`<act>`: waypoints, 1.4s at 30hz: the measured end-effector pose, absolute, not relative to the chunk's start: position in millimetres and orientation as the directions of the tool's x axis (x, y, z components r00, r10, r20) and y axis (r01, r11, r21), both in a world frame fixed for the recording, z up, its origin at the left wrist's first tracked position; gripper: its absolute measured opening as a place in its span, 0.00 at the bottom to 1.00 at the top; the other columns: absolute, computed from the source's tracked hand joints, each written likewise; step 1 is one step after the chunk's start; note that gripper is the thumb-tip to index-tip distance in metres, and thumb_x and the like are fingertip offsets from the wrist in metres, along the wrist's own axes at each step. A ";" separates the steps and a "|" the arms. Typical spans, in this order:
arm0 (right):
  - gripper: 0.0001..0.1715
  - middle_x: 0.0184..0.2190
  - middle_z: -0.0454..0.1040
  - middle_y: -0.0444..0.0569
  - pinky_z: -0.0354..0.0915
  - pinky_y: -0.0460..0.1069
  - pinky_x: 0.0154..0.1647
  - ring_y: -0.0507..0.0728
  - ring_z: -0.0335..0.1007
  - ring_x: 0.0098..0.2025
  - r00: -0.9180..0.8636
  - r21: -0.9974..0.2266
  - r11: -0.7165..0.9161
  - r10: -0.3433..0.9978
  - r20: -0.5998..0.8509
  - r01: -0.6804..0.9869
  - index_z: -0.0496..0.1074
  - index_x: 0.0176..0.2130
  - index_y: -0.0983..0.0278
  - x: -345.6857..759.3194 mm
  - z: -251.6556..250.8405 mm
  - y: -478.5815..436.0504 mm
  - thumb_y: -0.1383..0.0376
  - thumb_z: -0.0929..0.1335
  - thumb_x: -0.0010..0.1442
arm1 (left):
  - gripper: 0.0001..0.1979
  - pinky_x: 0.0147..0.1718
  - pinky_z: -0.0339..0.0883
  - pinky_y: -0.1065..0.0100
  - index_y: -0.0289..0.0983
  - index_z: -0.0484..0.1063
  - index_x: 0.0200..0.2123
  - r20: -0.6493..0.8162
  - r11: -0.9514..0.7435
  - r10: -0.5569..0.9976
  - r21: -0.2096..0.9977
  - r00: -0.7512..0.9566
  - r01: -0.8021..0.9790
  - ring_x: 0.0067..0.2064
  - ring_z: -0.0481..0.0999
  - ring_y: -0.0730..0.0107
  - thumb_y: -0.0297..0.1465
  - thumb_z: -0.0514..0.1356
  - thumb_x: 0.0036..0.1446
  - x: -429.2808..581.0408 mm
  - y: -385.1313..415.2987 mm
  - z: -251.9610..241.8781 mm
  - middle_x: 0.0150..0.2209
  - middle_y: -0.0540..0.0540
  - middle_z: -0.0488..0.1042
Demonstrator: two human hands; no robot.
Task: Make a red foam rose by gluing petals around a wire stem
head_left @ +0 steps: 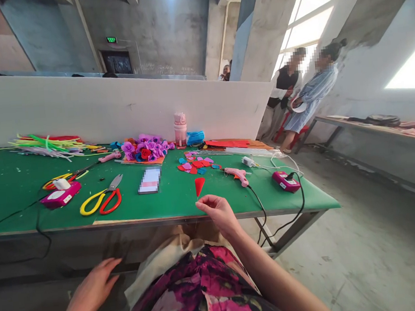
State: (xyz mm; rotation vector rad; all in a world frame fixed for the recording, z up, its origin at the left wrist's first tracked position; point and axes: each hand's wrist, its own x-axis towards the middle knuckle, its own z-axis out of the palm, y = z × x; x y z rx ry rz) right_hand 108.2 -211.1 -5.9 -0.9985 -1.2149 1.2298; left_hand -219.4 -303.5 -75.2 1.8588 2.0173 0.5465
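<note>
Between the thumb and fingers of my right hand (216, 212) is a thin stem topped by a red cone-shaped flower bud (199, 186), held upright over the table's front edge. My left hand (96, 287) hangs low beside my lap, below the table, fingers stretched and apart, with nothing in it. Beyond the bud lie loose red, purple and blue petals (196, 164). A pink glue gun (237, 174) rests to their right. Purple and red paper roses (145, 148) are piled farther back, left of the petals.
Scissors (105, 196), a phone (149, 180) and two magenta power sockets (61, 195) with cords are on the green table (182, 207). Pipe cleaners (48, 145) and a pink bottle (180, 129) stand near the white partition (118, 102). Two people (311, 89) are at the right.
</note>
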 end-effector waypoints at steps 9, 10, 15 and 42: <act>0.09 0.25 0.74 0.44 0.62 0.48 0.36 0.54 0.68 0.32 -0.123 -0.941 0.337 0.934 0.336 -0.009 0.75 0.26 0.62 106.3 -11.4 -217.6 0.60 0.72 0.51 | 0.18 0.28 0.64 0.71 0.37 0.74 0.44 0.012 -0.054 0.986 0.965 0.165 0.256 0.27 0.70 0.69 0.39 0.60 0.52 -82.3 -264.7 8.1 0.26 0.48 0.75; 0.08 0.26 0.75 0.44 0.62 0.48 0.37 0.54 0.68 0.32 -0.124 -0.920 0.391 0.914 0.387 0.004 0.76 0.26 0.62 108.2 -10.2 -219.1 0.60 0.72 0.51 | 0.17 0.27 0.63 0.71 0.37 0.74 0.44 0.029 -0.073 0.976 0.977 0.215 0.202 0.27 0.69 0.70 0.37 0.61 0.52 -72.2 -263.5 11.6 0.26 0.48 0.74; 0.04 0.27 0.75 0.45 0.64 0.48 0.37 0.54 0.69 0.32 -0.129 -0.856 0.517 0.851 0.509 0.032 0.78 0.26 0.59 113.6 -3.9 -228.7 0.63 0.73 0.51 | 0.10 0.27 0.63 0.72 0.38 0.70 0.39 0.091 -0.090 0.950 0.996 0.298 -0.016 0.28 0.71 0.73 0.33 0.61 0.53 -49.1 -258.6 4.5 0.36 0.46 0.76; 0.16 0.35 0.80 0.50 0.65 0.51 0.42 0.58 0.73 0.38 -0.097 -0.968 0.250 0.964 0.248 0.004 0.79 0.37 0.62 98.0 12.2 -207.9 0.57 0.72 0.49 | 0.11 0.18 0.63 0.74 0.35 0.71 0.27 0.051 -0.051 0.998 0.999 0.031 -0.012 0.20 0.69 0.74 0.37 0.63 0.48 -47.7 -243.9 3.0 0.22 0.51 0.71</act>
